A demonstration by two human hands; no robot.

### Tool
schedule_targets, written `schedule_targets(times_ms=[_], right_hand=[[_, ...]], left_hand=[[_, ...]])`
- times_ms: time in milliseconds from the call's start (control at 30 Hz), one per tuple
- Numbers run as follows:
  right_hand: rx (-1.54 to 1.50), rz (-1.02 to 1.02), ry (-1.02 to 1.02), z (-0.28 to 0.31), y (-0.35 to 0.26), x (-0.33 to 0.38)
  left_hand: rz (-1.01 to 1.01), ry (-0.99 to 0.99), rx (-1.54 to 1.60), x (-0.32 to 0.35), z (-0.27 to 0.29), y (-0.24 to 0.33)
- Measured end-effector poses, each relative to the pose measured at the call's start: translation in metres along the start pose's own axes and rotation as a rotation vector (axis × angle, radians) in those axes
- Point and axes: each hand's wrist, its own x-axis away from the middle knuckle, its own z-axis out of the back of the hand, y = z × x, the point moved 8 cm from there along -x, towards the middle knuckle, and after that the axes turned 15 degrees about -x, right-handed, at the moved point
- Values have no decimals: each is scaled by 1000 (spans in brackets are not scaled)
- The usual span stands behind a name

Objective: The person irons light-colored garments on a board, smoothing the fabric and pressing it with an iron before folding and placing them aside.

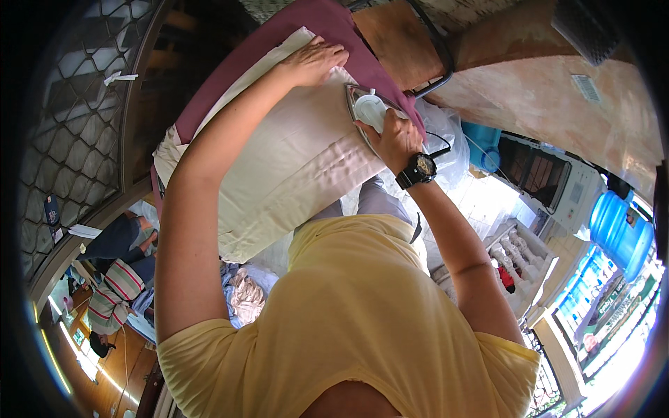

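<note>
Right hand (394, 137) closed around handle of iron (368, 111), sole down on cream cloth (293, 167). Left hand (313, 61) at eleven o'clock from iron, open, fingers spread, pressing cloth flat. Cloth across maroon board (348, 42). Black watch (417, 169) at five o'clock below right hand. Blue water jug (620, 230) far off at three o'clock.

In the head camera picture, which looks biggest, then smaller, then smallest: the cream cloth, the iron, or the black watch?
1. Cream cloth, biggest by far, spread over the maroon board.
2. Iron, much smaller, partly hidden under the right hand.
3. Black watch, smallest, on the right wrist.
</note>
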Motion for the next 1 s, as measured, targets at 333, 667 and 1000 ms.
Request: schedule_targets(times_ms=[333,667,1000], right_hand=[[3,-22,22,3,-5,-2],[14,-19,56,-1,-6,-6],[7,-32,50,-5,-5,-10]], left_hand=[[229,71,-31,6,0,-51],[140,78,25,11,6,-34],[228,189,-129,9,1,-43]])
